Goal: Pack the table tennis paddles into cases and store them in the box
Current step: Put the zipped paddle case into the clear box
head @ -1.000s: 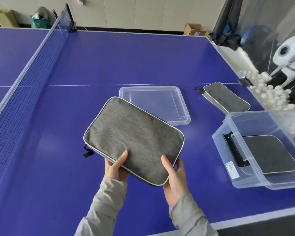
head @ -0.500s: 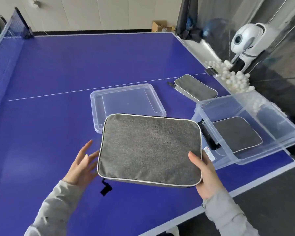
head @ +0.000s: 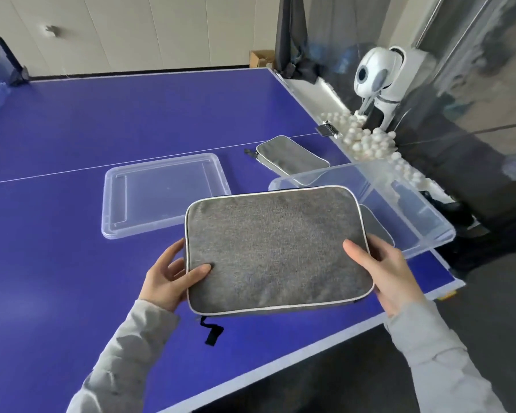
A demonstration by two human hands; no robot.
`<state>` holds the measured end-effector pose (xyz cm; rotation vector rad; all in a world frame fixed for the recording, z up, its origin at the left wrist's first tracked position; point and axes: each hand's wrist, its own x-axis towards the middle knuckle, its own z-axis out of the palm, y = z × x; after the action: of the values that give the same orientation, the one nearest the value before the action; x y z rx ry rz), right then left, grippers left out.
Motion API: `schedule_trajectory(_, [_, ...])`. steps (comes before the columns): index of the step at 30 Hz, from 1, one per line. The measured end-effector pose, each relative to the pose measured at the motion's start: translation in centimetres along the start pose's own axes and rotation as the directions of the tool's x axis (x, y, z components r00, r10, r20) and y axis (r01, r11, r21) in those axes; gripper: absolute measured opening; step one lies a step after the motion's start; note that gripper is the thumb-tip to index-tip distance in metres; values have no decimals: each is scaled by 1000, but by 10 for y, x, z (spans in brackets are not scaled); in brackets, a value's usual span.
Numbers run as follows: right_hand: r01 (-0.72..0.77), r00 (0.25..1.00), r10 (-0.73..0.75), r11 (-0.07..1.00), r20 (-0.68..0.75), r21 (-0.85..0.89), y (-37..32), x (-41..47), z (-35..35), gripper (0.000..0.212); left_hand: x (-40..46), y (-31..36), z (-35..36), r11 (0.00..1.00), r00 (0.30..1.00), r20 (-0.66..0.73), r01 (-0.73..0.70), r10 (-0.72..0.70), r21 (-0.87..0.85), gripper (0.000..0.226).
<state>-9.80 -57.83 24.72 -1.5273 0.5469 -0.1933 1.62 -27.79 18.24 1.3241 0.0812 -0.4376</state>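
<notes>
While both hands grip it, the grey case (head: 276, 248) sits flat-side up above the near right part of the blue table (head: 131, 120), its long axis running left to right between the hands and tilted slightly, the right end nearer the wearer. The left hand (head: 169, 277) clasps the left short edge, thumb on top and fingers underneath. The right hand (head: 383, 271) clasps the right short edge in the same manner, thumb lying on the fabric. A black zipper pull (head: 212, 333) hangs below the near left corner, just beside the left wrist.

Beyond the right hand, a clear plastic box (head: 414, 204) stands at the table's right edge; the far right corner of the held case overlaps its near rim in the head view. A second grey case (head: 376, 226) lies on the box floor, mostly hidden behind the held one. Beyond the left hand, a clear lid (head: 161, 193) lies flat on the table. Between lid and box, farther out, a third grey case (head: 291, 158) rests on the surface, long axis angled away to the left.

Further right of the box, white balls (head: 367, 141) are heaped off the table's edge, beneath a white ball machine (head: 376, 76). Pale wall panels close the far side, and a net post (head: 5, 64) shows at far left.
</notes>
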Motion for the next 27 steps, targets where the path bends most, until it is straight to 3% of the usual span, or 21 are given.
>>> schedule_trajectory(6, [81,996,-82,996,-36,-28,-9,34,-102,35,-6,-17,111,998,997,-57,-55,57,29,60])
schedule_trajectory(12, [134,990,-136,989,-47,-56,-12,84,-167,32,10,-16,186,987,987,-113,-100,114,123,65])
schedule_trajectory(20, [79,997,-81,988,-15,-131,-6,158,-200,38,60,-25,239,978,972,-199,-84,123,192,68])
schedule_trajectory(27, [-19,999,27,957,21,-289,17,229,-205,50,114,-63,262,978,979,-204,13,30,206,78])
